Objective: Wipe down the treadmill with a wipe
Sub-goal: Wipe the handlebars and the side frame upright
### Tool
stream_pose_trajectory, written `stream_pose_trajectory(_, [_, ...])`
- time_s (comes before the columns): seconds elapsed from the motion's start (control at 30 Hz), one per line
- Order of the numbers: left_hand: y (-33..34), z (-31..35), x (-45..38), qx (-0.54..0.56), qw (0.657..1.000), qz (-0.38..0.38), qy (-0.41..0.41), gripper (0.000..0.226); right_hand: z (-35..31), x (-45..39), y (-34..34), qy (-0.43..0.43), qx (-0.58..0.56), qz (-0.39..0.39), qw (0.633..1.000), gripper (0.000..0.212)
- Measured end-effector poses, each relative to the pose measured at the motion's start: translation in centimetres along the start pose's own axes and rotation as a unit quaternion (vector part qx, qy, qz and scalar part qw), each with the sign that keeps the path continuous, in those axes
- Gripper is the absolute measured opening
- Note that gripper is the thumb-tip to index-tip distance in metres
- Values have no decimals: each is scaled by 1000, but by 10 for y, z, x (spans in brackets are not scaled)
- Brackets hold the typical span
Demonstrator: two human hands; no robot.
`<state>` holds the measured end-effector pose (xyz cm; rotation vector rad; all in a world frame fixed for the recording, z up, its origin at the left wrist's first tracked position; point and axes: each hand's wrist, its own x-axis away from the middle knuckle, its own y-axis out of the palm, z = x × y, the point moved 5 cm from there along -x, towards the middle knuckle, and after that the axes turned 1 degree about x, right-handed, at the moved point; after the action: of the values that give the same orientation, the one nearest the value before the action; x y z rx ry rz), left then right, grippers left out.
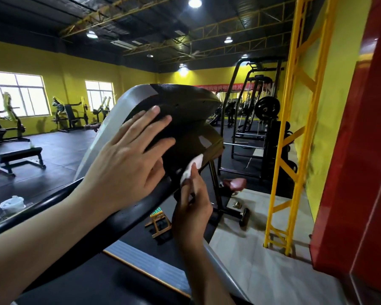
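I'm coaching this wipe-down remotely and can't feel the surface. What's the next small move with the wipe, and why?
Probably drag the wipe up the dark back of the console. The right hand pinches it against the console's lower edge, beside the handrail, so the panel above looks not yet reached. The left hand lies flat on the console, seemingly steadying it for the stroke.

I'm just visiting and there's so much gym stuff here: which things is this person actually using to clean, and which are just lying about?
In use:
white wipe, held in the right hand
treadmill console, with the left hand flat on it

Lying about:
flat bench
white tub
small wooden stand
squat rack
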<state>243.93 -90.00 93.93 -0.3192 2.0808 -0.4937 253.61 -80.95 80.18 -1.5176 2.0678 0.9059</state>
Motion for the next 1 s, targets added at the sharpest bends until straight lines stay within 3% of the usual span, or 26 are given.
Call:
stream_pose_trajectory(0.1, [2,2,1,-14,1000,-2,9,39,18,-13,4,63,29,-4,998,39])
stream_pose_trajectory(0.2, [4,2,-1,-20,1000,-8,6,38,51,-68,0,128,67,-2,990,32])
stream_pose_trajectory(0.33, [5,0,-2,-27,1000,-11,-6,36,114,-155,0,212,114,-62,969,30])
stream_pose_trajectory(0.43, [6,1,-2,-34,999,-21,-8,36,161,-193,0,260,96,-52,959,30])
stream_pose_trajectory(0.5, [6,1,-3,-38,999,-24,-7,36,159,-185,1,229,84,-24,970,31])
stream_pose_trajectory(0.6, [6,-1,-2,-41,999,-23,-12,37,87,-119,-4,126,18,11,992,36])
stream_pose_trajectory(0.8, [1,-1,-1,-7,1000,-16,-26,35,-4,15,-3,-11,-23,-27,999,42])
stream_pose_trajectory(1.0, [-32,-10,56,74,989,-22,-126,39,-49,59,-1,-224,86,-169,956,47])
